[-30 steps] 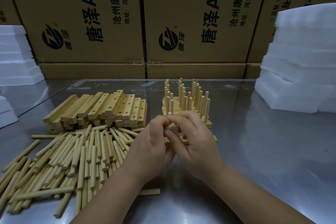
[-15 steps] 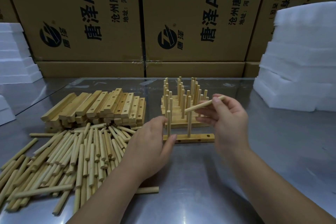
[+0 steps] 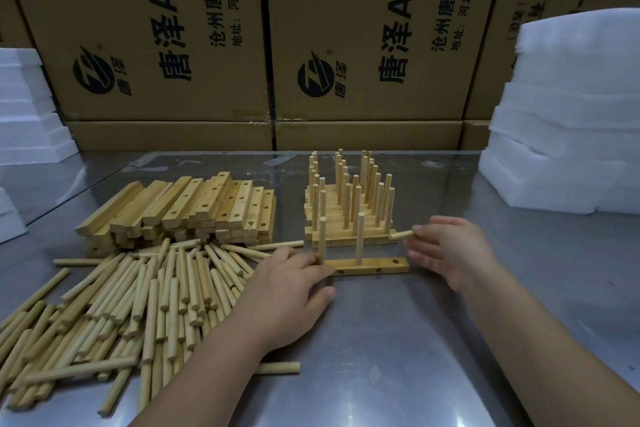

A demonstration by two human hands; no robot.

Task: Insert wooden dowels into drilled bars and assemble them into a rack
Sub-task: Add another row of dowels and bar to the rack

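Observation:
A drilled wooden bar [image 3: 372,266] lies on the metal table [image 3: 398,357] with two dowels [image 3: 360,237] standing upright in it and an open hole at its right end. My left hand [image 3: 284,291] grips the bar's left end. My right hand [image 3: 446,250] pinches a short dowel [image 3: 401,235] lying nearly level, just above and right of the bar's right end. Behind the bar stands a stack of finished bars with upright dowels [image 3: 349,204]. Loose dowels [image 3: 138,295] lie in a heap at the left, with a pile of drilled bars [image 3: 187,208] behind them.
Cardboard boxes [image 3: 363,35] form a wall along the table's far edge. White foam sheets [image 3: 568,121] are stacked at the right, and more foam [image 3: 27,107] at the left. One dowel [image 3: 280,367] lies apart under my left forearm.
My right hand has come down from above the finished stack toward the bar's right end, and its dowel has turned nearly level. My left hand still holds the bar's left end.

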